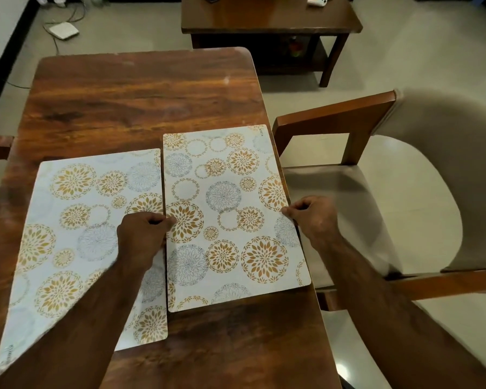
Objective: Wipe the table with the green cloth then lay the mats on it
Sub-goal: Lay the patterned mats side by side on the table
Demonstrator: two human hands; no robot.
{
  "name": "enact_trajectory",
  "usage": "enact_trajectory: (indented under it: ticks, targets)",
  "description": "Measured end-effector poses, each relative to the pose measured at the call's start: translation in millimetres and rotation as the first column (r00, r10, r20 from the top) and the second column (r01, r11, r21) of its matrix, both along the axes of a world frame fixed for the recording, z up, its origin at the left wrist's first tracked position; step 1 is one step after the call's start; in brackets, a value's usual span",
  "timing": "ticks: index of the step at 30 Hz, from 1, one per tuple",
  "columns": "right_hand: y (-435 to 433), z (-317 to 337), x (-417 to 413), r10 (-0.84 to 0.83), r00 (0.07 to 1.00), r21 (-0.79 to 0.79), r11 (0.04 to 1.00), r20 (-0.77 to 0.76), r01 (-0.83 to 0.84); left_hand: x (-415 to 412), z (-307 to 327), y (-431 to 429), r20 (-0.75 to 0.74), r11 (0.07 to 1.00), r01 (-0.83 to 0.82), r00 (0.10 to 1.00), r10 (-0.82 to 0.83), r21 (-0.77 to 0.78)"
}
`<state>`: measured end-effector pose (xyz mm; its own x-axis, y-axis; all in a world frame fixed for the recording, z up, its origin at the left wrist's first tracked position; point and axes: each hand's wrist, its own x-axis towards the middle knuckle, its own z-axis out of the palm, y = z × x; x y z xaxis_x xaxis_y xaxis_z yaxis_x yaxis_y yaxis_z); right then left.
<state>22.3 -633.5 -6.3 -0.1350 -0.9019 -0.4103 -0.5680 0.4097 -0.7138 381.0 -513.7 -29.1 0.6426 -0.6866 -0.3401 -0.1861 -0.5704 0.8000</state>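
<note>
Two white mats with gold and grey flower circles lie on the brown wooden table [129,102]. The left mat [76,234] lies flat on the near left part. The right mat [230,214] sits beside it, its right edge at the table's right edge. My left hand [142,237] pinches the right mat's left edge, thumb on top. My right hand [312,217] pinches the same mat's right edge. My left forearm covers part of the left mat. No green cloth is in view.
A wooden chair [357,175] with a pale seat stands close against the table's right side. A low dark wooden side table [270,21] stands beyond the far end. A white device [63,30] with cables lies on the floor at the far left.
</note>
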Motion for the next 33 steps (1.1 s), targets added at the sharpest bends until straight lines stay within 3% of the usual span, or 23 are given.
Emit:
enact_trajectory:
  ticks: [33]
  targets:
    - [2.9, 6.5, 1.4, -0.1, 0.994, 0.055, 0.994, 0.042, 0.097, -6.8, 2.2, 0.1, 0.051, 0.999, 0.034, 0.998, -0.036, 0.042]
